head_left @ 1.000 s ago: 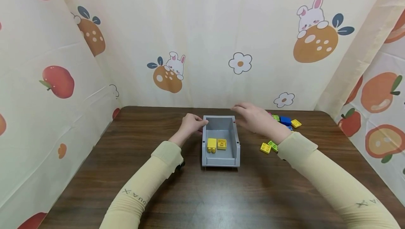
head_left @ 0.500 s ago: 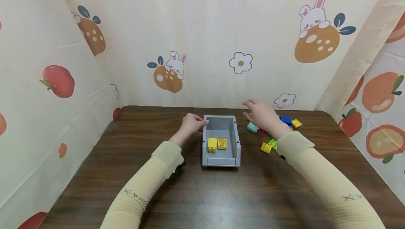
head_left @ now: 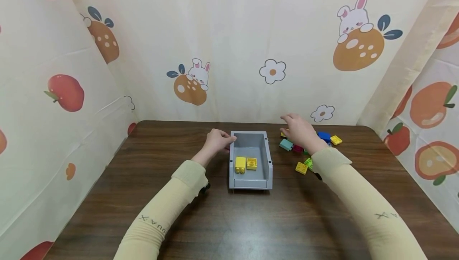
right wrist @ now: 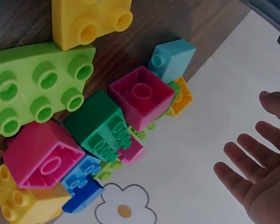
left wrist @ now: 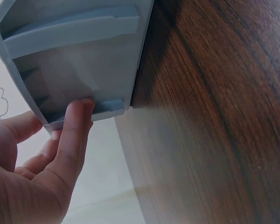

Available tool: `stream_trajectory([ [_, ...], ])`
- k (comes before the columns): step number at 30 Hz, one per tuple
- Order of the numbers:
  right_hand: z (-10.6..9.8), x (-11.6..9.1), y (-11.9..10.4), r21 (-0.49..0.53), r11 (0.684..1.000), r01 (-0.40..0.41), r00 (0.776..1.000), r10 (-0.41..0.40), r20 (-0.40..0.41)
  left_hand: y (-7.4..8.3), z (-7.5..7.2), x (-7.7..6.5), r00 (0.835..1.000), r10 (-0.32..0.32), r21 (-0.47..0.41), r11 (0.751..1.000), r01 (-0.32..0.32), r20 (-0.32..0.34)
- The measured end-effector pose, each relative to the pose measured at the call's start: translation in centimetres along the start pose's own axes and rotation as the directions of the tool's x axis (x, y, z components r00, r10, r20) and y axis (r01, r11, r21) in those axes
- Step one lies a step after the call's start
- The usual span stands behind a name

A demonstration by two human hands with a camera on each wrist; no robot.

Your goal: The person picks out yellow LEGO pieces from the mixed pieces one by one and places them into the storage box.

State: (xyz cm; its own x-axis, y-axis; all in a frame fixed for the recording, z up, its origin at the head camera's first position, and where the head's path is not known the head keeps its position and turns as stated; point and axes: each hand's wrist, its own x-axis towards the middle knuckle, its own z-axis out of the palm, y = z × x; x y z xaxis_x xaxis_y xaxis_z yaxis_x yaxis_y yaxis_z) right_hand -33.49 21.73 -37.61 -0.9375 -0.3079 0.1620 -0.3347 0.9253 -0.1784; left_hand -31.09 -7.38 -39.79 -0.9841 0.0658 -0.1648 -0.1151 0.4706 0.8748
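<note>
A grey plastic bin (head_left: 251, 184) stands on the table with two yellow toy bricks (head_left: 240, 164) inside. My left hand (head_left: 216, 141) grips the bin's far left corner, thumb on the rim and fingers against the outer wall, as the left wrist view shows of the bin's side (left wrist: 70, 70). My right hand (head_left: 300, 131) hovers over a heap of toy bricks to the right of the bin. In the right wrist view its fingers (right wrist: 249, 161) are spread and hold nothing; a teal brick (right wrist: 175, 58) and a magenta brick (right wrist: 142, 95) lie nearby.
In the heap are a light green brick (right wrist: 39, 81), a dark green brick (right wrist: 95, 123), a pink brick (right wrist: 42, 151) and blue bricks (head_left: 324, 136). A yellow brick (head_left: 301, 168) lies nearer. A printed curtain (head_left: 233, 52) rises behind the dark wooden table (head_left: 161, 152).
My right hand has moved right, from beside the bin's far right corner to over the bricks, uncovering the teal and magenta ones. My left hand and the bin stay put.
</note>
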Motion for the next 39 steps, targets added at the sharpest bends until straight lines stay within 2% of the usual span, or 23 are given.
stream_trajectory([
  [6,0.7,0.6,0.5,0.054,0.997,-0.057,0.998,0.055,0.032,0.0,0.0,0.0,1.000,0.000,-0.010,1.000,0.000,0.004],
  [12,1.4,1.1,0.8,0.081,0.988,-0.129,0.987,0.120,0.111,0.1,0.0,0.0,1.000,-0.008,0.002,1.000,0.008,0.006],
  [24,3.3,2.0,2.0,0.093,0.978,-0.186,0.969,0.167,0.180,0.1,0.0,-0.1,1.000,-0.007,0.007,1.000,0.007,0.007],
  [32,4.3,2.9,2.2,0.067,0.983,-0.170,0.969,0.154,0.195,0.2,-0.2,0.0,1.000,-0.013,0.004,1.000,0.013,0.001],
  [39,5.0,3.2,2.4,0.029,0.987,-0.155,0.974,0.148,0.170,0.2,-0.2,0.1,1.000,-0.020,0.001,1.000,0.020,0.011],
])
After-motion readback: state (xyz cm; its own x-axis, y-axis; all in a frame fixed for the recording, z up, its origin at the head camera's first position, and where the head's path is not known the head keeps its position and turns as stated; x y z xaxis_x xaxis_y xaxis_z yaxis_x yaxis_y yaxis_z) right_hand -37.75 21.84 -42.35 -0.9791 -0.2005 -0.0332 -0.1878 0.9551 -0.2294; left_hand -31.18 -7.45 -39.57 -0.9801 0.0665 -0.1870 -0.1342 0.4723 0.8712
